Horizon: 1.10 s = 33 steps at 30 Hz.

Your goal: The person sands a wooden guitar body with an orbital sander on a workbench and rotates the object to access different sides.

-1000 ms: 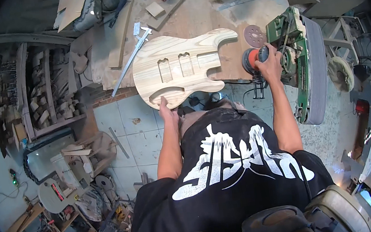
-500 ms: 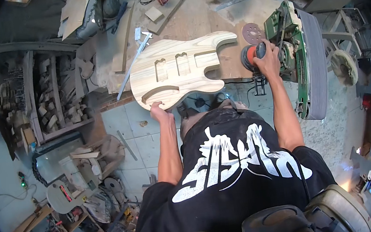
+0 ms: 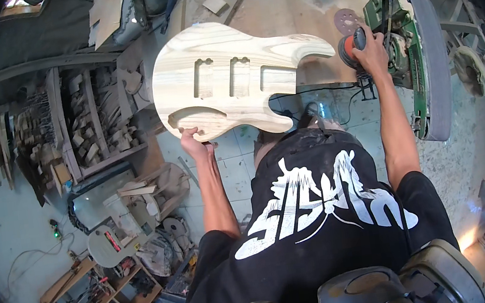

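Note:
A pale, unfinished wooden electric guitar body [image 3: 184, 71] with routed cavities is tilted up toward me at the near edge of the bench. My left hand [image 3: 196, 145] grips its lower left rim, thumb on the face beside the curved cavity and fingers underneath. My right hand [image 3: 373, 53] is wrapped round a red and black orbital sander [image 3: 348, 50] at the bench's right side; its palm side is hidden. Just beyond the sander lies a round brown sanding disc [image 3: 347, 20] with holes.
A green belt sander [image 3: 415, 57] with a grey belt stands close to my right arm. On the bench [image 3: 310, 13] lie a small wood block [image 3: 215, 4] and a long strip. Shelves of wood offcuts [image 3: 90, 118] stand at left, with a compartmented tool rack [image 3: 100, 302] below.
My left hand has lifted and tilted the guitar body, which now looks larger and covers where the caliper lay. My right hand stays on the sander; the whole view has shifted.

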Motion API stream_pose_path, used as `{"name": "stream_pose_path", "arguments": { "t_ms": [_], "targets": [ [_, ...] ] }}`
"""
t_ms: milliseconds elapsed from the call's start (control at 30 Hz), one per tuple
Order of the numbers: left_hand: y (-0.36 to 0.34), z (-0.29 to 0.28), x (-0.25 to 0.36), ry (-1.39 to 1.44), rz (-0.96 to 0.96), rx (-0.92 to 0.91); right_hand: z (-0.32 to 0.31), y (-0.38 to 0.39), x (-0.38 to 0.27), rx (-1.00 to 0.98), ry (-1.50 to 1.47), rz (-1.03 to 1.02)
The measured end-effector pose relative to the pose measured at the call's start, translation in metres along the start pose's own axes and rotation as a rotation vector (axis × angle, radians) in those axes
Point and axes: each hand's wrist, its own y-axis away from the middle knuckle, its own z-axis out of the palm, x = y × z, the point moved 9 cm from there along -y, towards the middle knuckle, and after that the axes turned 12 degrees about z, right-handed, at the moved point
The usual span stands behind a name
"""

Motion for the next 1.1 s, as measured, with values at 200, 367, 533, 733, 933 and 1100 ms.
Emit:
{"name": "stream_pose_path", "arguments": {
  "t_ms": [200, 367, 533, 733, 933, 1100],
  "targets": [
    [-0.054, 0.003, 0.007, 0.054, 0.022, -0.232, 0.017, 0.009, -0.005, 0.021, 0.105, -0.061],
    [-0.102, 0.027, -0.007, -0.078, 0.008, -0.396, 0.013, 0.017, -0.019, 0.106, 0.133, -0.143],
    [-0.099, 0.075, -0.004, -0.154, -0.129, -0.435, -0.043, 0.07, -0.042, 0.354, -0.035, -0.141],
    [-0.125, 0.12, -0.059, -0.261, -0.216, -0.728, 0.031, 0.174, 0.035, 0.138, -0.288, 0.232],
    [-0.164, 0.152, -0.122, -0.271, -0.235, -0.865, 0.113, 0.237, 0.064, -0.198, -0.365, 0.598],
    [-0.114, 0.187, -0.141, -0.372, -0.332, -0.911, 0.115, 0.283, 0.095, -0.106, -0.316, 0.823]
  ]
}}
